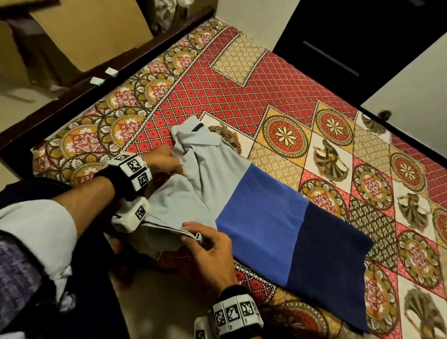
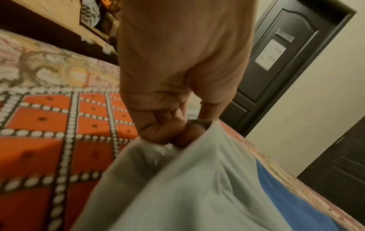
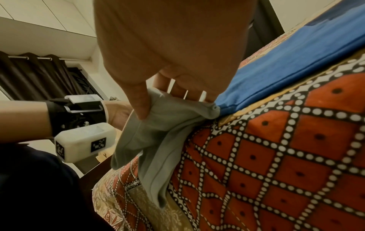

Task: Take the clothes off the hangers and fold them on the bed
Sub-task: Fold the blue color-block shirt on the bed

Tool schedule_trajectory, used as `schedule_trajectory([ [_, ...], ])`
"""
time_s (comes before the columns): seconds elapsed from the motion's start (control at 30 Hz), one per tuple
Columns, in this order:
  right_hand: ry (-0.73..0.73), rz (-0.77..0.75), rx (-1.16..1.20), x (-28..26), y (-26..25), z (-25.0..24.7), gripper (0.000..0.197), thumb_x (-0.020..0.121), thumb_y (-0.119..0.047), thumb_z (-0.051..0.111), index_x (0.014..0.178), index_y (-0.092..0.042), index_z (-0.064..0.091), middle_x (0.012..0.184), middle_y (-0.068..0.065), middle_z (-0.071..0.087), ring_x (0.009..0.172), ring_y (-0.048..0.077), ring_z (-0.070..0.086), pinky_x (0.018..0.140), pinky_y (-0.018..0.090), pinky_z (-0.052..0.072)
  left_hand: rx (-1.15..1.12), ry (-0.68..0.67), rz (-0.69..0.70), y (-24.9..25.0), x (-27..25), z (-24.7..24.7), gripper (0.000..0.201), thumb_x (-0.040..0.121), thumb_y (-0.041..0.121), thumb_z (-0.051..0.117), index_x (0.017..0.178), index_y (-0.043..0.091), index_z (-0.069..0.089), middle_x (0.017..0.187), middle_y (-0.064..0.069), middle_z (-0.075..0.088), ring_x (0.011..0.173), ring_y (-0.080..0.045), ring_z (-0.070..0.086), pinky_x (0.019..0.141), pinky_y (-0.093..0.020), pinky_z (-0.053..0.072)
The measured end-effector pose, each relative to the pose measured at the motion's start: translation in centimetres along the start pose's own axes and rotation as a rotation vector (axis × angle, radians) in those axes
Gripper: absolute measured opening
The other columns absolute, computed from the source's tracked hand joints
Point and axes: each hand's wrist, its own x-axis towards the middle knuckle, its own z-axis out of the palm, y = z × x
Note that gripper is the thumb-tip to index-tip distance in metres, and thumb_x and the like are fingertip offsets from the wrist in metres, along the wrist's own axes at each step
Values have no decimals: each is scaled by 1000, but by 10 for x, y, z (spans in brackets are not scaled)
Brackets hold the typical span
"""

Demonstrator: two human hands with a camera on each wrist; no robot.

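Note:
A T-shirt (image 1: 261, 217) in three bands, light grey, blue and navy, lies across the patterned bed (image 1: 283, 100). My left hand (image 1: 164, 161) grips a bunch of the grey cloth (image 2: 197, 179) near the collar, fingers curled (image 2: 168, 132). My right hand (image 1: 207, 246) pinches the grey sleeve hem (image 3: 168, 112) at the bed's near edge, thumb (image 3: 141, 101) on top of the cloth. The grey part is rumpled; the blue and navy parts lie flat. No hanger is in sight.
Cardboard boxes (image 1: 67, 3) and bags stand beyond the bed's dark wooden frame (image 1: 90, 84) at the left. A dark door (image 1: 350, 37) and a white wall lie past the far side. Clothes hang over my left forearm (image 1: 3, 253).

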Motion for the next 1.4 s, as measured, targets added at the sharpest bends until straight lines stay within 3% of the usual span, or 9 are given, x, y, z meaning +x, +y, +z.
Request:
schedule_trajectory([
  [0.3,-106,-35,-6,0,3,-5,12,89,-25,77,99,-20,82,110,-10,77,113,5,68,101,34,55,425,-93,-175,-19,-8,-36,15,85,14,79,76,4,72,69,-9,69,52,-19,59,47,-19,44],
  [0.47,189,-41,-93,14,-4,-14,17,91,-33,71,101,-23,80,91,-12,77,88,5,73,80,39,62,238,96,-112,-6,6,-20,32,85,32,81,73,9,63,69,-8,59,59,-21,52,55,-24,37],
  [0.67,279,35,-417,95,-45,-39,29,90,-31,63,118,-29,72,76,-16,67,84,13,70,83,40,60,305,109,-103,-9,16,-22,15,85,18,79,91,7,70,95,-16,73,80,-27,66,63,-30,51],
  [0.83,126,15,-635,195,-73,-17,51,95,-38,61,143,-22,53,103,8,73,86,22,69,89,39,56,199,115,-60,-1,14,-31,9,88,6,73,88,-2,70,84,-19,68,69,-26,62,64,-33,51],
  [0.97,-74,93,-841,242,-92,10,46,90,-59,63,104,-16,67,98,8,73,87,26,69,76,35,56,208,43,-122,-8,16,-25,19,80,9,79,90,2,65,88,-25,72,77,-36,72,70,-47,63],
  [1.03,-99,134,-895,256,-96,23,49,82,-65,67,90,-17,66,99,10,73,91,30,69,82,43,60,261,9,-107,-12,21,-24,26,77,18,82,92,7,63,91,-23,72,84,-37,73,77,-50,63],
  [1.13,-28,89,-978,267,-98,36,35,88,-44,70,105,-13,68,102,9,73,95,30,69,89,43,59,393,23,-85,-16,30,-30,21,80,24,79,88,10,66,87,-14,73,81,-30,70,68,-34,55],
  [1.27,95,86,-888,275,-97,37,15,86,-27,70,89,-12,68,91,9,73,89,30,70,76,35,58,443,37,-103,-14,28,-34,22,87,25,76,89,16,56,89,-10,68,81,-25,64,65,-32,46],
  [1.4,41,121,-900,275,-91,45,55,84,-66,67,72,-15,51,82,5,63,79,27,61,80,37,51,399,16,-96,-18,32,-33,17,88,19,75,88,14,59,82,-11,74,76,-28,71,69,-36,57],
])
